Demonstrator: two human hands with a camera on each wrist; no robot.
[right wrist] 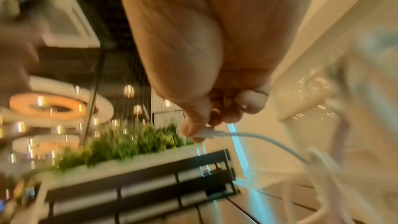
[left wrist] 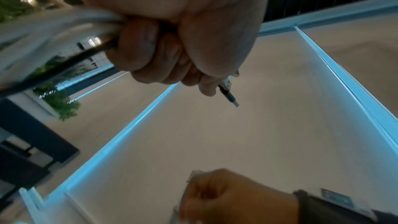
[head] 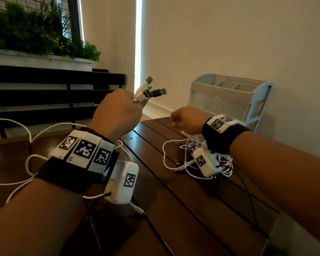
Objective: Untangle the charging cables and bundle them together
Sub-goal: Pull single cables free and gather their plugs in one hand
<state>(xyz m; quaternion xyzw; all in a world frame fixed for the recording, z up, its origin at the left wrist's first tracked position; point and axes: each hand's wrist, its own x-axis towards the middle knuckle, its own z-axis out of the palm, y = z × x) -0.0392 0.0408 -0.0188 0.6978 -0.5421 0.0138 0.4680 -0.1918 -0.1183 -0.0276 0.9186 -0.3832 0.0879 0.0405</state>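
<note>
My left hand (head: pixel 118 109) is raised above the table's left edge and grips a bunch of charging cables in its fist; several USB plugs (head: pixel 150 89), white and one black, stick out past the knuckles. The left wrist view shows the fist (left wrist: pixel 163 52) closed round white and black cords (left wrist: pixel 64 40). Long white loops (head: pixel 28 159) trail from it over my left forearm. My right hand (head: pixel 185 119) hovers over the table and pinches the end of one white cable (right wrist: pixel 217 133). A tangled heap of white and black cables (head: pixel 192 156) lies under my right wrist.
The dark slatted wooden table (head: pixel 155 182) runs from the middle to the lower right. A pale blue and white desk organiser (head: pixel 229 97) stands at its far end against the wall. A black bench and a planter with greenery (head: pixel 35 34) are at the left.
</note>
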